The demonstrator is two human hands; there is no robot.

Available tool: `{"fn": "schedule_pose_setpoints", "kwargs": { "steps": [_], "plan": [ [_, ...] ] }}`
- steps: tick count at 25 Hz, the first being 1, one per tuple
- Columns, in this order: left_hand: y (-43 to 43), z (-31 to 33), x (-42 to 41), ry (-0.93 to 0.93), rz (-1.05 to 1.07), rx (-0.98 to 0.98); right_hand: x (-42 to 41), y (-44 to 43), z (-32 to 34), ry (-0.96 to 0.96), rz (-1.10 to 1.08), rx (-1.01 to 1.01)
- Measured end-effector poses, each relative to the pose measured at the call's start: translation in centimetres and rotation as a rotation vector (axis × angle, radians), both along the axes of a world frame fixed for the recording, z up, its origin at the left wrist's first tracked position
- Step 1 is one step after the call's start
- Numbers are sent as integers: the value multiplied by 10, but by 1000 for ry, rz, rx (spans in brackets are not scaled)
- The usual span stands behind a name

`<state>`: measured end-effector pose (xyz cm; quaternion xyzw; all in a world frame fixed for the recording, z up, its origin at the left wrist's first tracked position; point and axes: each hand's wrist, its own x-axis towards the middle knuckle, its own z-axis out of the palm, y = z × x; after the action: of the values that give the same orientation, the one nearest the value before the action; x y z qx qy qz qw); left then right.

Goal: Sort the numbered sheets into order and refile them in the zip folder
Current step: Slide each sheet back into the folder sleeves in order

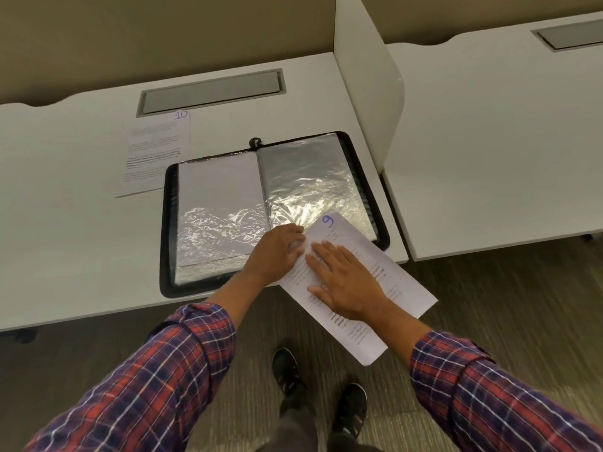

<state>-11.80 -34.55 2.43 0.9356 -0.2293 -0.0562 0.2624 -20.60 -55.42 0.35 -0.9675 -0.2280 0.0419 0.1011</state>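
So, our right hand (342,282) is lying palm down with the fingers straight and spread, pressing on the sheet marked 9 (403,288); nothing gripped there, just weight on paper; our left hand (277,247) sits right beside it, knuckles up, fingertips bent down at that sheet's left edge where it meets the right-hand sleeve of the zip folder (167,223), and honestly we can't tell whether it's pinching the paper, the plastic, or just touching; the sheet marked 9 lies slanted across the folder's near right corner, its numbered corner on the folder's right page and the rest sticking out past the folder and over the desk's front edge; the folder is open flat, black zip border all round, shiny crinkled clear sleeves on both sides, the left one showing a blank white page; the zip pull (255,141) sits at the far end of the folder's spine; the sheet marked 10 (153,151) lies on the desk (65,223) just behind the folder's far left corner, its near corner hidden by the folder's edge; further behind the folder there's a grey hatch (212,91) set in the desktop; a white divider panel (368,79) stands to the folder's right, with a second desk (489,141) beyond it; nearer to us than the folder: plaid sleeves (156,370), carpet (489,305) and two black shoes (287,367).
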Motion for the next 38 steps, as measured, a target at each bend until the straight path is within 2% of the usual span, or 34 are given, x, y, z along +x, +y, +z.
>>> {"fn": "schedule_pose_setpoints", "kwargs": {
  "steps": [5, 9, 14, 17, 24, 29, 34, 38],
  "plan": [
    [7, 9, 10, -36, 0, -62, 4, 7, -3, 17, -14, -79],
    [9, 6, 2, -64, 69, -93, 8, 18, -5, 25, -144, -73],
    [9, 0, -16, -301, 108, -118, 20, 35, -4, 75, -369, -34],
    [4, 2, -28, -379, 141, -99, 29, 46, -4, 103, -419, -42],
    [-5, 5, -31, -365, 102, -96, 44, 57, -5, 8, -320, -56],
    [-10, 1, -29, -377, 112, -60, 51, 49, -9, 9, -532, -54],
    [-10, -3, -34, -340, 138, -69, 50, 57, -13, -27, -315, -40],
    [-10, -1, -28, -341, 125, -93, 56, 59, -13, 32, -272, -33]
  ]
}}
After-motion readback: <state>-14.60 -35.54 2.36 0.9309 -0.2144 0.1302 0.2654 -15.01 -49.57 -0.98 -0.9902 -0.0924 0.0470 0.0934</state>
